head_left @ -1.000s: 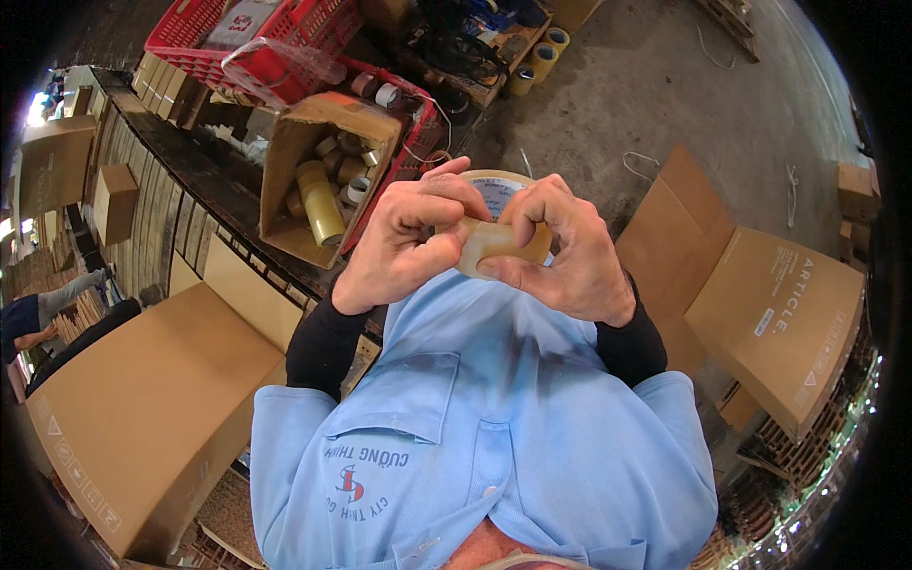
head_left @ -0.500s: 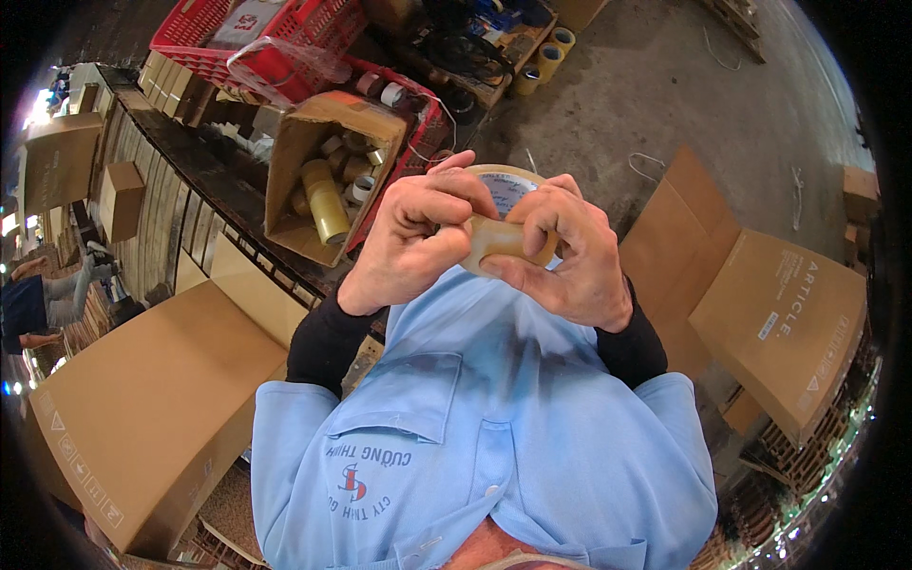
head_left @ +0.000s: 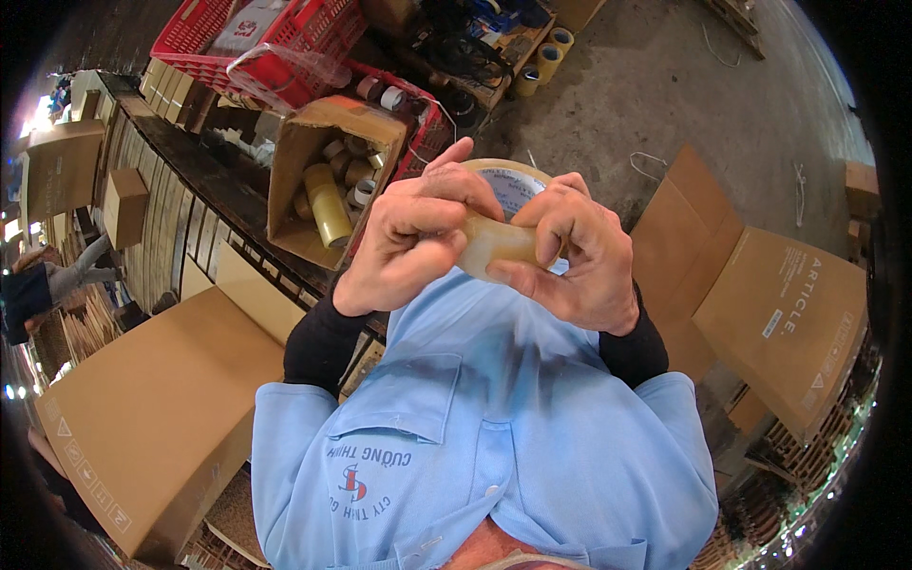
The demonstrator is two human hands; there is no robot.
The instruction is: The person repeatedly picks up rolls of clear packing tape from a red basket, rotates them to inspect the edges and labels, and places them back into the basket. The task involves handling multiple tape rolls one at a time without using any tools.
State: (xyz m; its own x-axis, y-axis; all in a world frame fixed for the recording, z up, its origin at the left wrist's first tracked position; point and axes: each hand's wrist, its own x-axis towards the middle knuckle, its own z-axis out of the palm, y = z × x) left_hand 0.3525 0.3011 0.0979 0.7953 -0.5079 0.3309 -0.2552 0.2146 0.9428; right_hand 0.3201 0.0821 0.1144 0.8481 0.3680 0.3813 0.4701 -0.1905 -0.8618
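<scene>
In front of my chest I hold a roll of clear yellowish packing tape [head_left: 492,242] with a printed core. My left hand [head_left: 413,233] has its fingers curled at the roll's left side, the thumb and forefinger pinched at its edge. One finger of that hand sticks out at the top. On the other side my right hand [head_left: 579,252] grips the roll, thumb beneath and bent fingers over it. Whether a loose tape end lies between the fingertips is too small to tell.
An open carton [head_left: 285,195] with several tape rolls stands beyond my left hand, near a red plastic basket [head_left: 313,47]. Large cardboard boxes stand at left [head_left: 161,380] and right [head_left: 779,313]. Several tape rolls [head_left: 548,62] stand at the pallet's edge; string [head_left: 649,163] lies on the floor.
The roll has tilted slightly, showing more of its outer tape surface between my hands. Both hands keep their hold, with my right hand shifted a little to the right.
</scene>
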